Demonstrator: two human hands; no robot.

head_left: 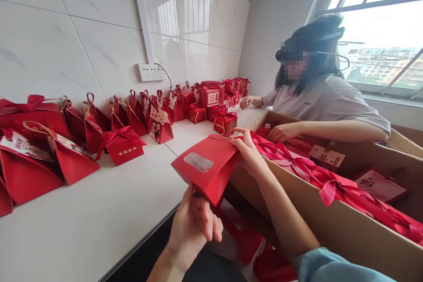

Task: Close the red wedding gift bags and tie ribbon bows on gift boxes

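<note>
I hold a red paper gift box (207, 165) with a clear oval window over the edge of the white counter (109, 211). My left hand (194, 224) grips its near bottom corner from below, fingers curled. My right hand (247, 152) pinches its far upper edge beside the cardboard carton (330, 224). Red ribbons (333, 183) hang over the carton's rim close to my right forearm.
Several finished red gift boxes with ribbon handles (122, 143) line the tiled wall along the counter. A wall socket (150, 72) sits above them. A co-worker in a grey shirt (327, 101) leans over the carton, one hand (280, 132) inside it. More red items lie below the counter.
</note>
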